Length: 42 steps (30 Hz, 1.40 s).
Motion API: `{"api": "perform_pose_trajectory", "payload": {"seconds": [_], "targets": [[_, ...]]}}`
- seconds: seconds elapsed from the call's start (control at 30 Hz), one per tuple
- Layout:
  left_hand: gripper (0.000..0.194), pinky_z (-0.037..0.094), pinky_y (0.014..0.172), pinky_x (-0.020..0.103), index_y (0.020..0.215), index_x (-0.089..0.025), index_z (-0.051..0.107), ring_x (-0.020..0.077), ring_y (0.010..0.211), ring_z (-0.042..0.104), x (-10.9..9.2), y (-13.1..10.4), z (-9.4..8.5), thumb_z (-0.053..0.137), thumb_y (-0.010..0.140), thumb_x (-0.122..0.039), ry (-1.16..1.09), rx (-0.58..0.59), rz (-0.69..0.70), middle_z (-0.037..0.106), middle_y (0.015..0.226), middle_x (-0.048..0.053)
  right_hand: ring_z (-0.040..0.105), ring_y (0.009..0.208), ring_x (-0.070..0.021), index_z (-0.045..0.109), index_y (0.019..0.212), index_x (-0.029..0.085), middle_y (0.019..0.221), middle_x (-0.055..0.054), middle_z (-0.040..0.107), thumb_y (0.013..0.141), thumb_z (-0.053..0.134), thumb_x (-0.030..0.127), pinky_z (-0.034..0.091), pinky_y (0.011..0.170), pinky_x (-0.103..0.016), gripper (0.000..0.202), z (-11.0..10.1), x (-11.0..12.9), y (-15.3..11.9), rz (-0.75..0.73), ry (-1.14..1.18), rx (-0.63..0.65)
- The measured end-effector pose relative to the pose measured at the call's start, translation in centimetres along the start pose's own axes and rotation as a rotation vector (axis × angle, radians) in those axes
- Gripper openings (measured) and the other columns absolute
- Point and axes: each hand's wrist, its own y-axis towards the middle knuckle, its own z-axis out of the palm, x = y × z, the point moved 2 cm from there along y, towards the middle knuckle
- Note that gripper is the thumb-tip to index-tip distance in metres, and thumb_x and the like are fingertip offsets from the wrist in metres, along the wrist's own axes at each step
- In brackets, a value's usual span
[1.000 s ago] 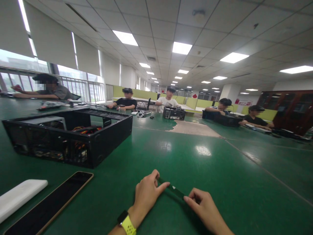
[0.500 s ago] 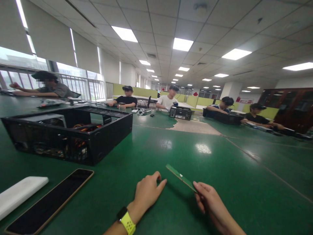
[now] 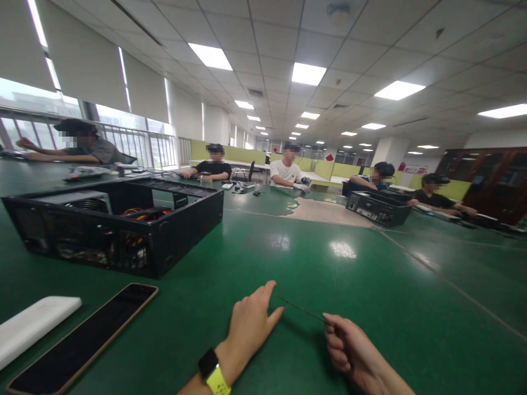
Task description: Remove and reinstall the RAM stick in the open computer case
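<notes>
Pinched between the thumb and fingers of my right hand [image 3: 346,344] is a thin green RAM stick [image 3: 302,310], held above the table and seen nearly edge-on. Its far end points left toward my left hand [image 3: 252,321]. The thumb and index finger of that hand are spread on either side of this end, with a gap visible; I cannot make out any contact. A watch with a yellow strap [image 3: 217,379] is on my left wrist. To the left stands an open black computer case [image 3: 181,236] with a power supply and coloured cables inside.
A phone [image 3: 88,334] and a white slab-shaped object [image 3: 39,326] lie on the green table [image 3: 263,252] at the near left. Another computer case [image 3: 376,207] stands across the table at the right. Several people sit around the far edges, one wearing gloves [image 3: 302,187].
My right hand has turned the RAM stick from showing its green face to edge-on. My left thumb and index finger have spread wider. Across the table, a computer case has shifted right.
</notes>
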Motion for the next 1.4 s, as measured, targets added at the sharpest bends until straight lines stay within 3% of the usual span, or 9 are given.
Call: {"api": "perform_pose_trajectory", "payload": {"seconds": [0.27, 0.63, 0.8, 1.1, 1.27, 1.4], "targets": [[0.017, 0.035, 0.061, 0.027, 0.097, -0.027, 0.061, 0.0160, 0.075, 0.061, -0.5, 0.1, -0.5, 0.062, 0.083, -0.037, -0.011, -0.055, 0.066, 0.066, 0.088, -0.003, 0.031, 0.031, -0.0034, 0.042, 0.066, 0.020, 0.043, 0.010, 0.034, 0.071, 0.068, 0.046, 0.010, 0.036, -0.018, 0.037, 0.4, 0.2, -0.3, -0.010, -0.025, 0.015], [0.016, 0.029, 0.059, 0.027, 0.075, -0.022, 0.059, 0.0151, 0.069, 0.057, -0.1, -0.2, -0.5, 0.066, 0.081, -0.035, 0.026, -0.136, 0.159, 0.063, 0.078, -0.002, 0.035, 0.032, -0.0055, 0.051, 0.073, 0.018, 0.047, 0.008, 0.041, 0.077, 0.061, 0.058, 0.017, 0.033, -0.019, 0.042, 0.5, 0.2, -0.5, -0.056, -0.140, 0.019], [0.021, 0.028, 0.058, 0.027, 0.068, -0.020, 0.056, 0.0146, 0.065, 0.055, -0.5, -0.3, -0.5, 0.066, 0.080, -0.035, -0.013, -0.181, 0.179, 0.061, 0.070, -0.002, 0.039, 0.035, -0.0045, 0.052, 0.075, 0.016, 0.050, 0.006, 0.047, 0.076, 0.067, 0.051, 0.019, 0.035, -0.017, 0.038, 0.3, 0.3, -0.2, -0.115, 0.004, -0.007], [0.022, 0.030, 0.058, 0.026, 0.063, -0.018, 0.053, 0.0134, 0.063, 0.052, -0.6, -0.4, -1.1, 0.066, 0.078, -0.028, -0.130, -0.335, 0.195, 0.057, 0.063, -0.001, 0.035, 0.033, -0.0023, 0.052, 0.077, 0.017, 0.054, 0.008, 0.050, 0.065, 0.078, 0.049, 0.020, 0.033, -0.016, 0.043, 2.2, -0.3, -0.6, -0.122, 0.204, 0.054], [0.019, 0.030, 0.059, 0.025, 0.064, -0.018, 0.057, 0.0130, 0.061, 0.052, -0.7, -0.3, -0.7, 0.071, 0.073, -0.027, -0.157, -0.364, 0.187, 0.057, 0.062, -0.002, 0.035, 0.033, -0.0049, 0.050, 0.068, 0.018, 0.046, 0.009, 0.042, 0.071, 0.071, 0.050, 0.023, 0.034, -0.018, 0.039, 1.9, 0.0, -0.3, -0.142, 0.233, 0.051], [0.018, 0.029, 0.057, 0.025, 0.067, -0.019, 0.058, 0.0121, 0.059, 0.051, -1.0, -0.2, -0.9, 0.070, 0.074, -0.030, -0.158, -0.320, 0.198, 0.057, 0.063, -0.003, 0.038, 0.035, -0.0077, 0.048, 0.064, 0.019, 0.045, 0.007, 0.041, 0.077, 0.061, 0.057, 0.028, 0.035, -0.021, 0.043, 1.5, 0.4, -0.4, -0.249, 0.110, -0.005]]}}
